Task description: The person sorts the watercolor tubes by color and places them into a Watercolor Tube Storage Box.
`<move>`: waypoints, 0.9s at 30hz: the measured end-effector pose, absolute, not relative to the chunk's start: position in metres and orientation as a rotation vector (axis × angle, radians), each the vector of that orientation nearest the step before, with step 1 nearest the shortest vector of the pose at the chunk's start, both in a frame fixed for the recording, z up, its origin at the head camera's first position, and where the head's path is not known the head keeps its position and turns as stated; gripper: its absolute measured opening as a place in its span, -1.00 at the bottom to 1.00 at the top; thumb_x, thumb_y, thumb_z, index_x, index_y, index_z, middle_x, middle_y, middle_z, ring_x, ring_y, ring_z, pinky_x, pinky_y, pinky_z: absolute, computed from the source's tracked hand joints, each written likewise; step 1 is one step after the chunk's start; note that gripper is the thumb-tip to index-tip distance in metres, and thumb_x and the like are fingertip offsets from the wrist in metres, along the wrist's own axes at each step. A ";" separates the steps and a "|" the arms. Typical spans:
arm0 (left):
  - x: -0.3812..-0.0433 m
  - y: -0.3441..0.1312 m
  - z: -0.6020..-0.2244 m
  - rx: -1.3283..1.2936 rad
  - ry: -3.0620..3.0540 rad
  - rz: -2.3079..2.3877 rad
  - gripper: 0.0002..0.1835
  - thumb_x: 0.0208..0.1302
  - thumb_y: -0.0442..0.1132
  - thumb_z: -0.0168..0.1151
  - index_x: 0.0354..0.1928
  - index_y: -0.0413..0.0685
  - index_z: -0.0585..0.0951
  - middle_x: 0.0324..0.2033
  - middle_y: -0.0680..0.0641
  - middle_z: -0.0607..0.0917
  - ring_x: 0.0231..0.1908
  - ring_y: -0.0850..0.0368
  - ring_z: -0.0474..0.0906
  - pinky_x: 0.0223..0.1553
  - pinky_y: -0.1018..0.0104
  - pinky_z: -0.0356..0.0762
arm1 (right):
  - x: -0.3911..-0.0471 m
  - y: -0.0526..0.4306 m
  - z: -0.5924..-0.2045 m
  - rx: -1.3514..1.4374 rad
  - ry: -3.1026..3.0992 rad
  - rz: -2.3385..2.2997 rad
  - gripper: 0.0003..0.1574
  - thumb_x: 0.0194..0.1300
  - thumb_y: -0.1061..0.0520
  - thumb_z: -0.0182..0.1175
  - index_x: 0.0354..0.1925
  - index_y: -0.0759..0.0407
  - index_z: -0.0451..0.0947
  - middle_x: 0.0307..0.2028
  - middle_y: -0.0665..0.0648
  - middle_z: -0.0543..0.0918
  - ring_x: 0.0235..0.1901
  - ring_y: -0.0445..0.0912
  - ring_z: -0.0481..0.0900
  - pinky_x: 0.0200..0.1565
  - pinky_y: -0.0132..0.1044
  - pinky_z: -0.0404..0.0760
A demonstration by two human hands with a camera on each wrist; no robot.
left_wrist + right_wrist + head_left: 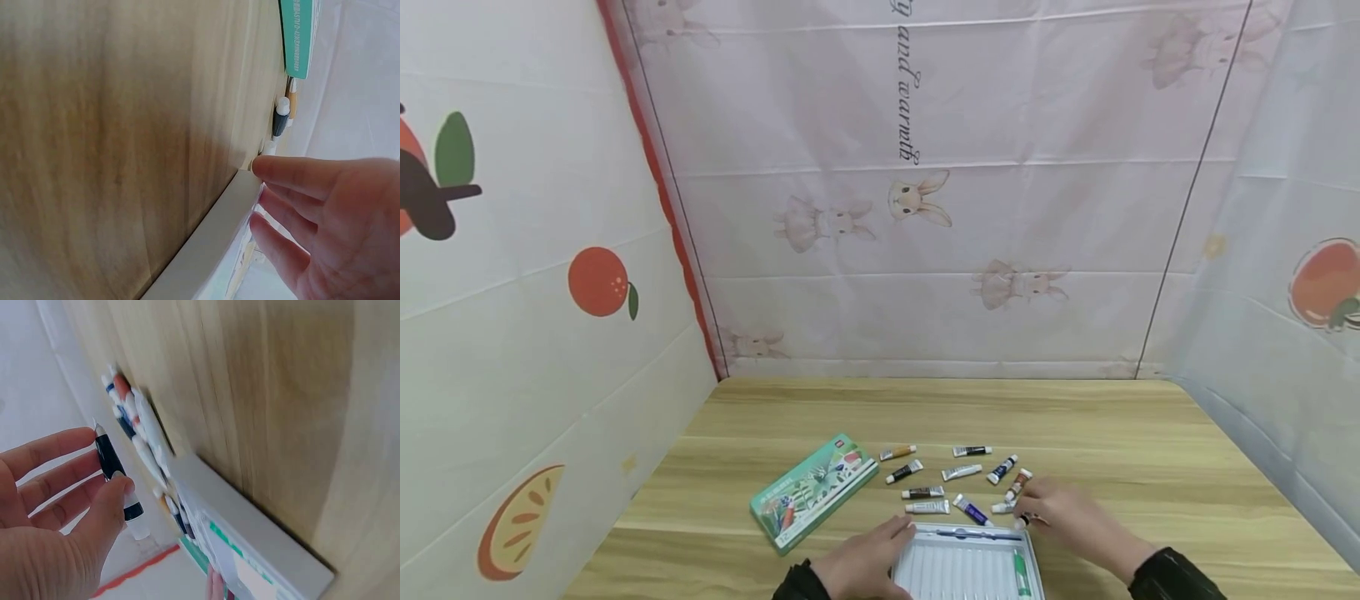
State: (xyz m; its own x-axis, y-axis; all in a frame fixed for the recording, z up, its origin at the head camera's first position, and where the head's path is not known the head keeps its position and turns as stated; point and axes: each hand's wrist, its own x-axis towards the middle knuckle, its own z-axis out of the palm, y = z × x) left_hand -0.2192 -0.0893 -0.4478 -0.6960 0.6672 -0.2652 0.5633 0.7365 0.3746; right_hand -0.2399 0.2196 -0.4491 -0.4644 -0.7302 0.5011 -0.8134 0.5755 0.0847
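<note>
My right fingers pinched a black tube, cap leftward, by the tray's far-right corner, well short of the bench's far edge, my left fingers, apart, touching the tray.

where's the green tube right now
In the head view, the green tube lies inside the white tray, along its right side, below the thin brush.

Head cam fwd/dn; wrist cams close, low; all share tray.
</note>
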 end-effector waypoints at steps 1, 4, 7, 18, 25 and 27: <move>-0.219 -0.089 -0.448 0.949 2.554 0.371 -0.14 -0.19 0.24 0.08 0.17 -0.05 0.15 0.15 0.00 0.11 0.12 0.17 0.02 -0.01 0.31 0.19 | -0.238 0.218 -0.448 1.247 -2.314 0.233 -0.64 -0.43 0.28 0.34 -0.50 0.00 0.55 -0.43 -0.07 0.48 -0.43 -0.23 0.43 -0.46 -0.45 0.45; -0.220 -0.089 -0.448 0.948 2.557 0.365 -0.14 -0.19 0.24 0.08 0.17 -0.04 0.15 0.15 0.00 0.11 0.11 0.17 0.02 0.00 0.31 0.18 | -0.234 0.212 -0.446 1.293 -2.293 0.242 -0.64 -0.41 0.30 0.32 -0.49 0.01 0.54 -0.43 -0.08 0.47 -0.42 -0.23 0.43 -0.43 -0.46 0.45; -0.220 -0.089 -0.448 0.958 2.566 0.356 -0.13 -0.20 0.25 0.07 0.17 -0.05 0.15 0.15 -0.01 0.11 0.12 0.16 0.02 0.00 0.31 0.17 | -0.229 0.205 -0.445 1.322 -2.271 0.264 -0.63 -0.37 0.34 0.28 -0.48 0.00 0.53 -0.42 -0.08 0.47 -0.43 -0.25 0.43 -0.44 -0.54 0.43; -0.221 -0.089 -0.449 0.971 2.565 0.343 -0.13 -0.21 0.26 0.07 0.16 -0.04 0.16 0.15 -0.01 0.12 0.11 0.15 0.03 0.00 0.31 0.18 | -0.211 0.190 -0.444 1.452 -2.423 0.348 -0.72 -0.13 0.24 0.22 -0.35 -0.03 0.51 -0.33 -0.13 0.44 -0.34 -0.32 0.38 -0.36 -0.54 0.42; -0.221 -0.089 -0.448 0.966 2.570 0.340 -0.13 -0.22 0.26 0.08 0.16 -0.05 0.16 0.15 -0.01 0.13 0.11 0.16 0.04 -0.01 0.31 0.19 | -0.205 0.185 -0.450 1.502 -2.488 0.443 -0.71 -0.08 0.19 0.20 -0.28 -0.05 0.49 -0.29 -0.16 0.42 -0.31 -0.37 0.35 -0.34 -0.62 0.38; -0.220 -0.088 -0.448 0.966 2.569 0.337 -0.13 -0.22 0.26 0.07 0.16 -0.05 0.17 0.15 -0.01 0.13 0.11 0.16 0.04 -0.01 0.32 0.19 | -0.204 0.183 -0.452 1.509 -2.462 0.449 -0.71 -0.09 0.20 0.21 -0.31 -0.04 0.49 -0.31 -0.16 0.42 -0.32 -0.38 0.35 -0.36 -0.64 0.37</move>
State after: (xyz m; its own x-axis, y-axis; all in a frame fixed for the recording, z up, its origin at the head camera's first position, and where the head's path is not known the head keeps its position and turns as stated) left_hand -0.2204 -0.0885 -0.4478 -0.6947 0.6710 -0.2592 0.5815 0.7360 0.3466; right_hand -0.2040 0.1830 -0.4522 -0.4490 -0.8264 0.3399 -0.8931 0.4262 -0.1437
